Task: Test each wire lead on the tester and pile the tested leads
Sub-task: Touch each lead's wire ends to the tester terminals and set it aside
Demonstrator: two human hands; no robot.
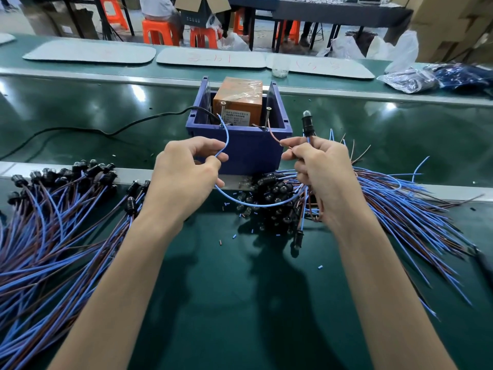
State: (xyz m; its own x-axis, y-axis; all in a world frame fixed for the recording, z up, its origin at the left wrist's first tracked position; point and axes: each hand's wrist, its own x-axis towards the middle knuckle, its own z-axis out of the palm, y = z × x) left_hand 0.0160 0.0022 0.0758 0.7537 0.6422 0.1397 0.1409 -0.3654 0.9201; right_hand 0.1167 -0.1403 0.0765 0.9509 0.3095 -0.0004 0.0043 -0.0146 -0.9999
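Observation:
The tester (237,106) is an orange box with two upright screws, set inside a blue plastic bin (253,150). My left hand (186,172) pinches a blue wire (226,134) whose tip arcs up to the left screw. My right hand (317,172) pinches a brown wire (273,134) that reaches the right screw, and also grips the same lead below its black lamp socket (306,122), which stands upright above my fist. The blue wire loops low between both hands.
A pile of blue and brown leads (53,231) with black sockets lies at the left. Another heap of leads (400,209) fans out at the right, sockets bunched in the middle. A black power cable (106,132) runs left from the bin. White trays lie beyond.

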